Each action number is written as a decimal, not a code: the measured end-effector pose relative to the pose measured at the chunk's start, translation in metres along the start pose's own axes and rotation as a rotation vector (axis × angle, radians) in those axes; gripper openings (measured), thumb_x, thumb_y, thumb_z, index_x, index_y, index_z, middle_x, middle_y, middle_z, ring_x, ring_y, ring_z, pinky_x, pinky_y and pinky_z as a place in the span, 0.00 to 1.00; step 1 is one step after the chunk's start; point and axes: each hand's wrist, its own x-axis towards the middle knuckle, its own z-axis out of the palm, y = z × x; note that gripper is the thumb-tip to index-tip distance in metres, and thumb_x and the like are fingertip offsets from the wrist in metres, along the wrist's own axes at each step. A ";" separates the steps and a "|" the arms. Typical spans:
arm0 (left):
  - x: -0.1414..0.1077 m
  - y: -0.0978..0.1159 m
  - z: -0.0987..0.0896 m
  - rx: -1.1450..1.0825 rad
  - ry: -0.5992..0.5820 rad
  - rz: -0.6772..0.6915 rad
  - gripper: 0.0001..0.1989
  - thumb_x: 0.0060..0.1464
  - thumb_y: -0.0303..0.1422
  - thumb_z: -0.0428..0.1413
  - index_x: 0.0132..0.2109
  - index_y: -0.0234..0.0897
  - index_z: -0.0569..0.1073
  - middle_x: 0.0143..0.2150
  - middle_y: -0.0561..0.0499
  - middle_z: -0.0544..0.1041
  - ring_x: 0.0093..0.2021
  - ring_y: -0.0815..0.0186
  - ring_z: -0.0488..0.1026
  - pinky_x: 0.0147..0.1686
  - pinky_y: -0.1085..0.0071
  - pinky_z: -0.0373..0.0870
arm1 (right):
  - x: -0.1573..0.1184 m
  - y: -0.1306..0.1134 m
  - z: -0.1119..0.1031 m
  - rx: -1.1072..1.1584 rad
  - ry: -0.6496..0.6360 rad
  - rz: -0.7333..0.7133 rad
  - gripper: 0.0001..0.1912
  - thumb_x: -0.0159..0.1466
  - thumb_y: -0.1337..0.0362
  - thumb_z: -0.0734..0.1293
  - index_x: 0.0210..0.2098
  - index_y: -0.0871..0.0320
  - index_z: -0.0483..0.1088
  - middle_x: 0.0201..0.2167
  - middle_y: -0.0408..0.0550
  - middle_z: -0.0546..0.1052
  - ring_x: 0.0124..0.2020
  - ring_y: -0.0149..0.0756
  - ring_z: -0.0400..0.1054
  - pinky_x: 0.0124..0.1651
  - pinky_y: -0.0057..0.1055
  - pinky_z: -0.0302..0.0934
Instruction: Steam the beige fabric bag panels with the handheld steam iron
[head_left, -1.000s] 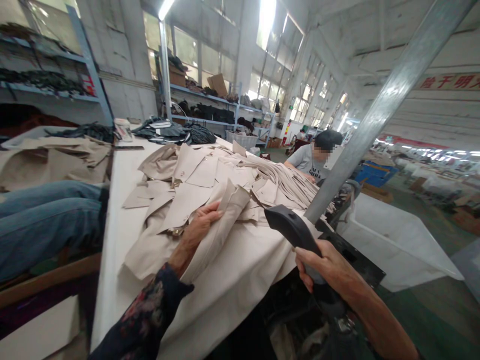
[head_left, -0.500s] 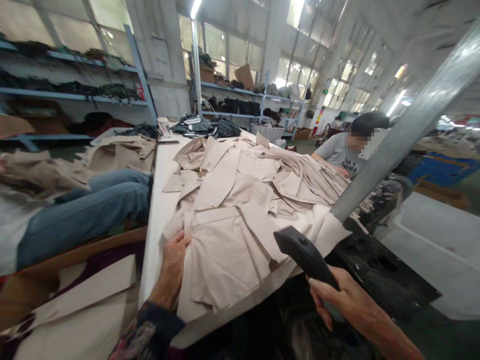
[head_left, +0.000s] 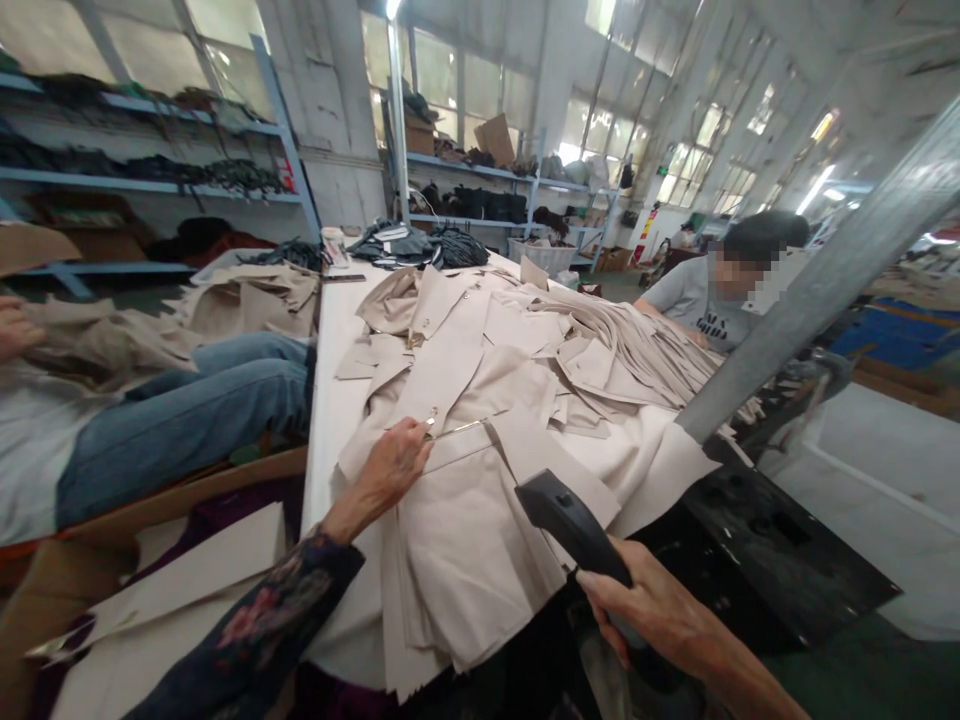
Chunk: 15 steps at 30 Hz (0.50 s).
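My left hand [head_left: 391, 462] is closed, its fingers pinching the upper edge of a beige cloth piece [head_left: 469, 550] near the front of the table. A small shiny metal bit, perhaps a zipper pull, shows at the fingertips; a thin shiny line runs right from there along the edge. In my right hand [head_left: 637, 595] is a black hand-held tool [head_left: 566, 520] with an angled, blunt head, fingers wrapped around its grip. The tool's head is over the right side of the beige cloth; whether it touches cannot be made out.
Overlapping beige pieces [head_left: 517, 350] cover much of the white table [head_left: 324, 385]. A metal post [head_left: 795, 285] slants up at right, beside a black panel [head_left: 780, 540]. One person [head_left: 720, 300] sits beyond it; another's jeans [head_left: 195, 420] are at left. A cardboard box [head_left: 67, 590] holds more beige pieces.
My left hand has moved up and right from the cloth's left side to its upper edge. The tool has shifted left and slightly down. The cloth's lower edge hangs differently, with layers fanned out.
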 end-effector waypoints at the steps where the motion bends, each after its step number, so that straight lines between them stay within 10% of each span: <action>1: 0.015 0.005 0.007 -0.006 -0.029 0.046 0.14 0.59 0.30 0.44 0.46 0.30 0.72 0.41 0.41 0.73 0.38 0.59 0.72 0.42 0.64 0.68 | 0.001 -0.001 0.001 -0.004 -0.002 0.007 0.10 0.63 0.62 0.60 0.26 0.58 0.61 0.14 0.37 0.66 0.14 0.26 0.60 0.19 0.22 0.56; 9: 0.098 0.017 0.051 -0.148 -0.193 0.389 0.13 0.57 0.28 0.47 0.39 0.38 0.77 0.32 0.49 0.72 0.31 0.67 0.70 0.32 0.74 0.63 | -0.015 0.003 -0.002 -0.029 0.025 0.025 0.08 0.65 0.63 0.59 0.30 0.59 0.62 0.15 0.37 0.66 0.15 0.26 0.60 0.20 0.22 0.55; 15: 0.116 0.021 0.027 -0.221 -0.244 0.477 0.13 0.56 0.29 0.49 0.27 0.34 0.74 0.27 0.51 0.71 0.27 0.70 0.67 0.29 0.76 0.59 | -0.030 0.002 -0.005 -0.033 0.034 0.049 0.09 0.66 0.61 0.60 0.32 0.59 0.63 0.16 0.37 0.67 0.17 0.27 0.62 0.22 0.21 0.57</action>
